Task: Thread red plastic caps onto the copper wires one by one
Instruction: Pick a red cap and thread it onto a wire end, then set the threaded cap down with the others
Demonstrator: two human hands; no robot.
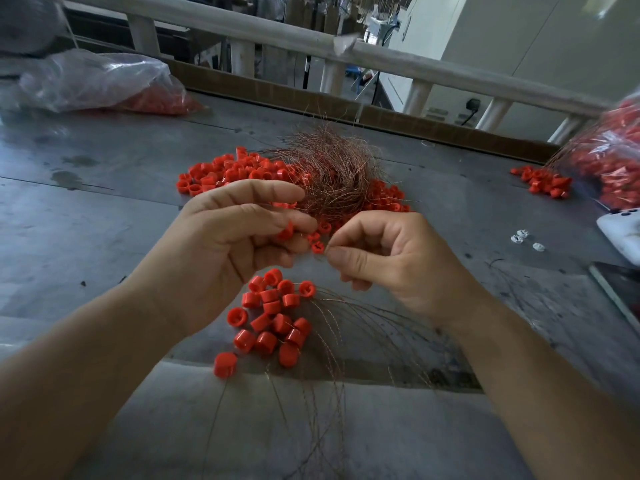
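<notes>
My left hand (239, 233) holds red plastic caps (286, 232) in its curled fingers, and one cap (317, 247) sits at its fingertips. My right hand (384, 258) pinches a thin copper wire (328, 244) between thumb and forefinger, its tip right at that cap. A tangled bundle of copper wires (332, 168) lies behind the hands on a spread of loose red caps (221, 173). Below the hands lies a cluster of caps with wires through them (273, 320), the wires (349, 327) fanning out toward me.
The grey metal table (104, 209) carries a clear bag of red caps (104, 81) at the far left and another bag (609, 161) at the far right with spilled caps (543, 181). Small white pieces (523, 237) and a white device (623, 233) lie at right.
</notes>
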